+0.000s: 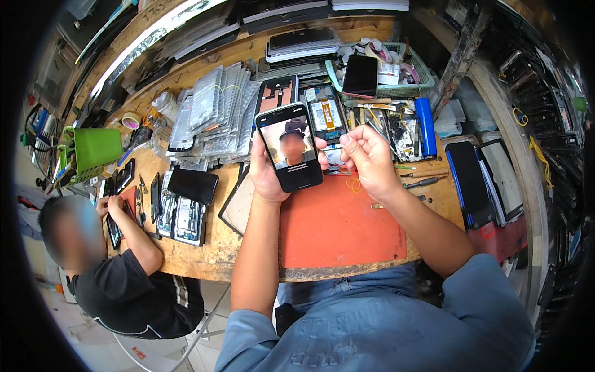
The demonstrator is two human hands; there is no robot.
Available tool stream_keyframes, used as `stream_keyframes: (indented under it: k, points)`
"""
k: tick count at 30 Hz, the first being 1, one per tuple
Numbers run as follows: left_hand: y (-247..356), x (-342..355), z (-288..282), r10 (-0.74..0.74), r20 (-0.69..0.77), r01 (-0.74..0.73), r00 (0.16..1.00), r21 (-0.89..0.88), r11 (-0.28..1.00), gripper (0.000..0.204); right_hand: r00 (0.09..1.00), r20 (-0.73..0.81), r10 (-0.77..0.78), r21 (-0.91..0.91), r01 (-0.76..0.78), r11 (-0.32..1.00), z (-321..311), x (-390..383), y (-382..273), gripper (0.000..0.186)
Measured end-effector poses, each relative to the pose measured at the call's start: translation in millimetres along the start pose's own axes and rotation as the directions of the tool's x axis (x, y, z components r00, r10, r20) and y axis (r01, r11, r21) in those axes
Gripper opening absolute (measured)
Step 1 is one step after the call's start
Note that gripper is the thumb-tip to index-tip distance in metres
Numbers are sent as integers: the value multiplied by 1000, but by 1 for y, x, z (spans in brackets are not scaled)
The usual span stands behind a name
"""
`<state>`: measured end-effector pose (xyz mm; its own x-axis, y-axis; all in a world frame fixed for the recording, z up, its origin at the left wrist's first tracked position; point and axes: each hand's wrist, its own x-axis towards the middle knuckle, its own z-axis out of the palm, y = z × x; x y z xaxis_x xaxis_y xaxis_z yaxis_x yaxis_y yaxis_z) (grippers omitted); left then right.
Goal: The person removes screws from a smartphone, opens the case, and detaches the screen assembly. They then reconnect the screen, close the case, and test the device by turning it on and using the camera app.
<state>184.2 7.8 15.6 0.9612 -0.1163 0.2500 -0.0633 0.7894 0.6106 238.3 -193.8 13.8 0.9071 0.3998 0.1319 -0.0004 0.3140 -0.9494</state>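
A black smartphone point(288, 180) is held upright above the workbench, its lit screen showing a picture of a person in a cap. My left hand point(266, 177) grips it, with the palm behind and fingertips showing at the right edge. Just right of the phone, my right hand point(375, 164) is raised with its thumb pressed to curled fingers; anything pinched there is too small to make out. Below both hands lies a red-orange work mat point(341, 226). Behind them, an opened phone point(323, 115) shows its battery and an orange flex cable.
Bubble-wrapped panels point(217, 105) are piled at the back left. A green mesh basket point(418, 68) and a blue cylinder point(425, 127) stand at the back right. Screwdrivers point(424, 182) lie right of the mat. At far left a co-worker point(130, 291) sits handling a device.
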Motion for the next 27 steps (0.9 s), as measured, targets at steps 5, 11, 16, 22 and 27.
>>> stream_keyframes:
  k: [5, 11, 16, 22, 27]
  points:
    - [2, 1, -2, -19, -27, 19, 999, 26, 999, 94, 997, -66, 39, -56, -42, 998, -5, 4, 7, 16]
    - [0, 1, -6, -22, -13, 22, 1000, 0, 1000, 94, 996, -86, -25, -126, 14, 992, -3, 4, 13, 15]
    - [0, -1, -5, -26, -16, 26, 1000, -13, 1000, 93, 996, -63, -60, -152, 50, 987, -6, 6, 19, 12]
    - [0, 0, -4, -7, -18, 7, 1000, 11, 1000, 94, 992, -51, -117, -125, 110, 986, -6, 5, 20, 12]
    - [-1, 0, -4, -7, -26, 7, 1000, 13, 1000, 93, 992, -62, -110, -181, 97, 979, -4, 4, 15, 11]
